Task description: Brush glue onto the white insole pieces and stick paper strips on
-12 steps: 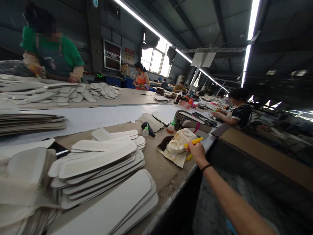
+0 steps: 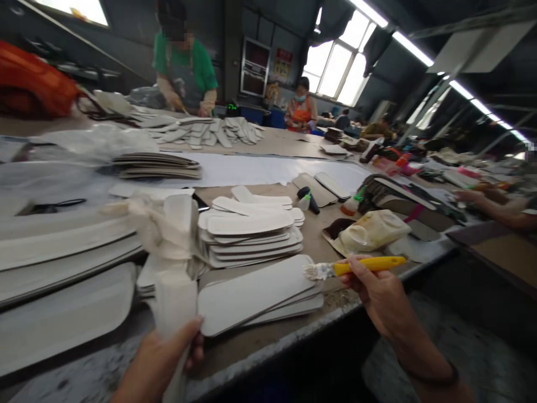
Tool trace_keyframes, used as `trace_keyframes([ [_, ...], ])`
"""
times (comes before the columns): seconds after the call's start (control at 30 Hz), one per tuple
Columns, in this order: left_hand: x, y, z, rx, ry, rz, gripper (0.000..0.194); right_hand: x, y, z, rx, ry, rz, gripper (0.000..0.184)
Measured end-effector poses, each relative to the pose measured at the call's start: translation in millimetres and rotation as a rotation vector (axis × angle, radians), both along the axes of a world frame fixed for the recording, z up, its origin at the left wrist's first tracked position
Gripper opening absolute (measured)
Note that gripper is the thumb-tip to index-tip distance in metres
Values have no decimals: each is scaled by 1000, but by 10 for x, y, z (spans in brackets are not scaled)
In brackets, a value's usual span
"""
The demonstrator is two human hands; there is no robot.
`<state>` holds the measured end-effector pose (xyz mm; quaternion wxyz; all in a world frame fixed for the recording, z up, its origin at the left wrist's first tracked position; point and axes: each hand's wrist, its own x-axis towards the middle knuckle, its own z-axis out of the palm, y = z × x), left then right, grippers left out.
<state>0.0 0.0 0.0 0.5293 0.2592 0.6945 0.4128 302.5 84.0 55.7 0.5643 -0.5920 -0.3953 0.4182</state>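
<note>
My right hand (image 2: 384, 294) grips a yellow-handled brush (image 2: 381, 263). White paste coats its bristles, which are over the right end of the top long white panel (image 2: 255, 291); I cannot tell if they touch it. That panel has rounded ends and lies on a small stack. At the lower left my left hand (image 2: 168, 352) is closed on a pale, thin strip of material (image 2: 176, 296), thumb in front and fingers behind. Crumpled pale material (image 2: 155, 229) is just beyond that strip. A paste-crusted container (image 2: 364, 230) lies past the brush.
Stacks of white panels stand behind (image 2: 251, 226) and to the left (image 2: 67, 313). A small green-tipped bottle (image 2: 305, 200) is beside a dark object. The table edge (image 2: 272, 341) runs along the front. Across the table a co-worker in green (image 2: 184, 67) works by a pile of white pieces.
The brush has moved from the paste container to the top white panel, nearer me. My left hand has come into view holding the pale strip. The view has turned left.
</note>
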Motion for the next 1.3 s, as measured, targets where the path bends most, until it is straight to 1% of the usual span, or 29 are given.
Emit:
trace_keyframes([
  [0.07,-57,-15,4,2,-111,2,33,-425,-203,-53,-8,42,184,30],
  [0.1,-74,-11,5,15,-124,5,33,-611,-284,-82,-10,48,266,28],
  [0.17,-86,1,5,39,-141,-2,34,-914,-387,-141,0,51,375,26],
  [0.23,-85,4,3,57,-152,-19,35,-1108,-412,-195,6,33,425,26],
  [0.3,-81,0,2,63,-165,-29,36,-1198,-393,-228,10,-5,430,27],
  [0.37,-78,-5,4,65,-167,-34,35,-1219,-373,-229,12,-55,412,28],
  [0.47,-78,-2,13,69,-162,-35,33,-1229,-393,-183,19,-114,351,27],
  [0.53,-80,5,16,67,-163,-39,32,-1274,-428,-153,30,-116,332,27],
  [0.7,-103,10,-20,80,-165,-90,33,-1452,-462,-161,23,-80,392,28],
  [0.77,-116,4,-43,90,-162,-109,34,-1466,-446,-181,25,-97,380,28],
  [0.87,-123,-8,-59,89,-147,-126,35,-1378,-408,-213,50,-174,342,26],
  [1.1,-70,-32,-62,80,-25,-76,41,-905,-292,-307,130,-482,240,24],
  [1.2,-56,-43,-67,69,-1,-92,40,-714,-248,-293,182,-637,171,25],
  [1.3,-59,-56,-60,55,28,-93,41,-572,-216,-237,252,-785,107,24],
])
